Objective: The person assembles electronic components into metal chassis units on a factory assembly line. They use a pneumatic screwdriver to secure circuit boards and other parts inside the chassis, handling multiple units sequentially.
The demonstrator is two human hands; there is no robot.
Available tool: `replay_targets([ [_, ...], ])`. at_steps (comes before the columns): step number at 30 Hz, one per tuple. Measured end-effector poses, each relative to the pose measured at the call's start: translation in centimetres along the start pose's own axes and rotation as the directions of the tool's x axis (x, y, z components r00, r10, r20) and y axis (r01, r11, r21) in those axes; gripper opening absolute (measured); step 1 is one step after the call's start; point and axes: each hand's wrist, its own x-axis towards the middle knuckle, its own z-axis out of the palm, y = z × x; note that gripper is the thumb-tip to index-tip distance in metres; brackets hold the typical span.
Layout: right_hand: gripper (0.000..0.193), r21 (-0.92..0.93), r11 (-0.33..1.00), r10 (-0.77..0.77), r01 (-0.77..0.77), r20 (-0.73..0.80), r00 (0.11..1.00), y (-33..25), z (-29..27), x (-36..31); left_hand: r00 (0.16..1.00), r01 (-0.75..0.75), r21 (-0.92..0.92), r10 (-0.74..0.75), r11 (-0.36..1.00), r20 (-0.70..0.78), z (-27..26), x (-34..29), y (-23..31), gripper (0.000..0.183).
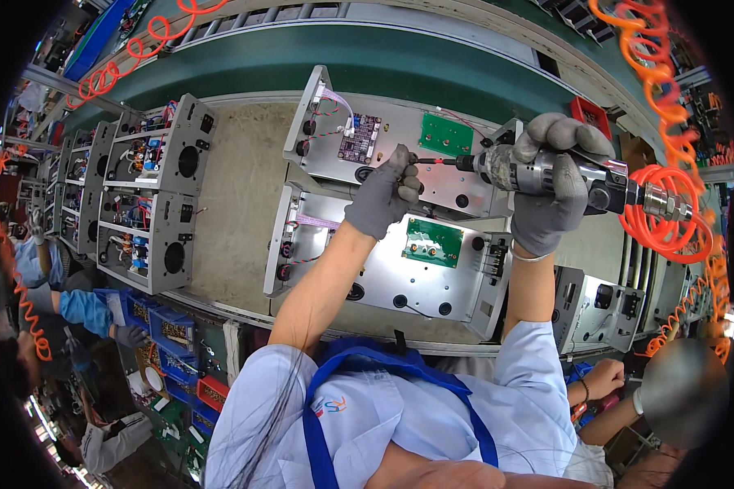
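Note:
My right hand (pixel 549 218), in a grey glove, is wrapped round a silver pneumatic screwdriver (pixel 607 186) held level, its bit pointing left. My left hand (pixel 382 196), also gloved, has its fingers closed at the bit's tip; whatever they pinch is too small to make out. Both hands are above the far metal chassis (pixel 400 124), which carries a purple circuit board (pixel 359 138) and a green board (pixel 446 134). Nearer me lies a second open chassis (pixel 371 273) with another green board (pixel 434 243). My left forearm covers part of it.
Several assembled grey units (pixel 179 208) are stacked at left, with blue parts bins (pixel 175 334) and a red bin (pixel 212 393) below. Another chassis (pixel 599 314) lies at right. An orange coiled hose (pixel 669 220) hangs by the screwdriver. Co-workers' hands (pixel 130 336) appear at both sides.

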Motion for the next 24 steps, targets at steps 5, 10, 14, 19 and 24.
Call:
replay_targets([
  [5,0.04,-0.069,0.998,-0.012,0.011,-0.021,1.0,0.6,0.2,0.1,0.963,-0.078,0.052,0.089,0.996,-0.253,3.6,-0.1,0.1,0.02],
  [10,0.042,-0.124,0.985,0.094,-0.118,-0.184,0.978,1.0,-0.6,-0.8,0.968,-0.246,0.26,0.251,0.934,0.014,-1.9,0.4,0.1,0.014],
  [14,0.04,0.06,0.985,0.171,-0.162,-0.208,0.963,1.5,-1.4,-1.4,0.845,-0.438,0.704,0.524,0.56,0.109,-2.9,1.1,-0.7,0.015],
  [19,0.031,-0.133,0.98,0.124,-0.147,-0.168,0.978,2.0,0.3,-0.2,0.952,-0.132,0.267,0.197,0.955,-0.235,1.9,-0.6,0.0,0.039],
  [24,0.026,0.085,0.898,0.434,-0.431,-0.322,0.842,4.3,-2.3,0.6,0.882,-0.35,0.865,0.438,0.359,0.174,1.5,-0.1,-0.2,0.03],
])
